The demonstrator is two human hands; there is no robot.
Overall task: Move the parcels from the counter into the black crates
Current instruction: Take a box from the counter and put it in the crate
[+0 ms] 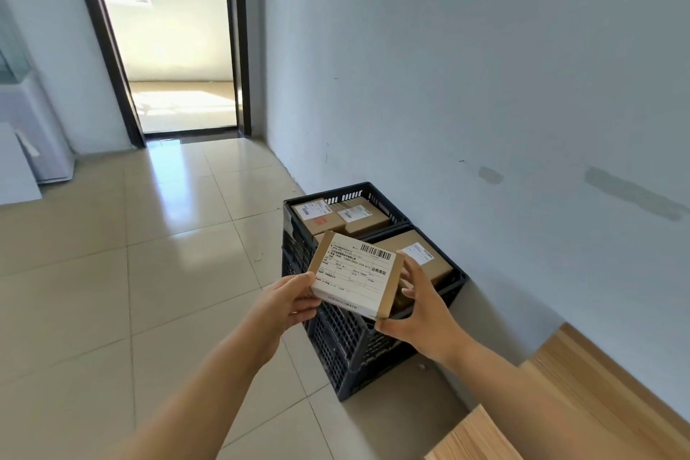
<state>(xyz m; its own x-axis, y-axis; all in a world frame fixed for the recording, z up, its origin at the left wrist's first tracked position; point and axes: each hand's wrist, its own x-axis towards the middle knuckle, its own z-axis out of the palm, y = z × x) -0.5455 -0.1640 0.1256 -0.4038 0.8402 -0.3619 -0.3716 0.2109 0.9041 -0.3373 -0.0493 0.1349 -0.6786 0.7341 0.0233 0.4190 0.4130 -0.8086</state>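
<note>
Head view: the left hand (289,301) and right hand (418,314) grip a flat labelled parcel (354,274) by its edges, above the near black crate (347,344). This looks like the placing step; next, lower it beside the boxes (418,254) already inside.

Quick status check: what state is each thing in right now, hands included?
Held parcel: gripped by both hands above the near crate, label up.
Left hand: grips its left edge.
Right hand: grips its right edge.
Near crate: holds a parcel.
Far crate: holds parcels.
Door: open.
</note>
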